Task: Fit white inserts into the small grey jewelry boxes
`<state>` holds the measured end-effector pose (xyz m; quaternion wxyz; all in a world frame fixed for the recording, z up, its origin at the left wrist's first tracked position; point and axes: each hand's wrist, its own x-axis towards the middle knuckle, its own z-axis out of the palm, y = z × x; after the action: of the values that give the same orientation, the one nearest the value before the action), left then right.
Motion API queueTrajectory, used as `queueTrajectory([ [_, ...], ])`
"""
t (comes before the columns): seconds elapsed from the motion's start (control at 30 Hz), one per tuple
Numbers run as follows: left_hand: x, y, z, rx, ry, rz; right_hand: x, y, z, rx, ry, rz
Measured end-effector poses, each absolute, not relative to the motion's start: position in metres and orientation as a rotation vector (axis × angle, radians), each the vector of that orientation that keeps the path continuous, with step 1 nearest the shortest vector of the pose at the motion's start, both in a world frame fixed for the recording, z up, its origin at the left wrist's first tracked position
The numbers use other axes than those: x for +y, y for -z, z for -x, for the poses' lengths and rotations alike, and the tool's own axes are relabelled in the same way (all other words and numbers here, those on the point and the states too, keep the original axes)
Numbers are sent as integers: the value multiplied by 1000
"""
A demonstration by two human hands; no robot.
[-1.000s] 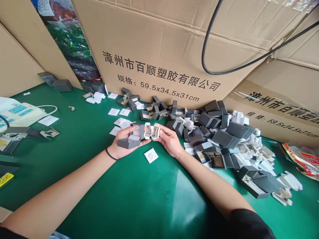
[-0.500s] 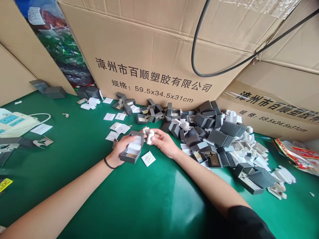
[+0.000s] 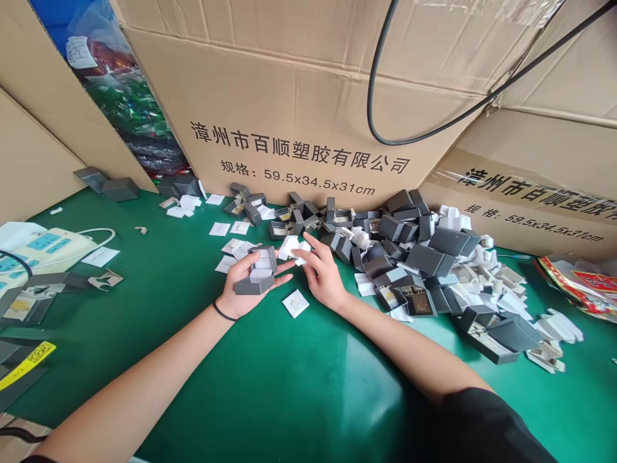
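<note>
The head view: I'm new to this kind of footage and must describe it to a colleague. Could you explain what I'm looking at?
There is no machine here: these are a person's bare hands, seen from a camera worn on that person's head, looking forward and down. The left hand holds an open gray box. The right hand is at small white pieces; whether it grips them is unclear. On the green tabletop, a heap of gray boxes and white packaging lies to the right. Cardboard cartons stand behind.
</note>
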<state>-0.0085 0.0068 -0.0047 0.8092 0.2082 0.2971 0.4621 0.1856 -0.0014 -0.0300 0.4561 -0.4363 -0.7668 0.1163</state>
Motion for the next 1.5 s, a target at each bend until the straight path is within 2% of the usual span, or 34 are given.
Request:
queueTrajectory([
  [0.8, 1, 1, -3, 808, -1039, -465, 0, 32, -185, -1902, -592, 1024],
  [1.5, 3, 1, 3, 722, -953, -545, -2, 31, -184, -1886, -590, 1122],
])
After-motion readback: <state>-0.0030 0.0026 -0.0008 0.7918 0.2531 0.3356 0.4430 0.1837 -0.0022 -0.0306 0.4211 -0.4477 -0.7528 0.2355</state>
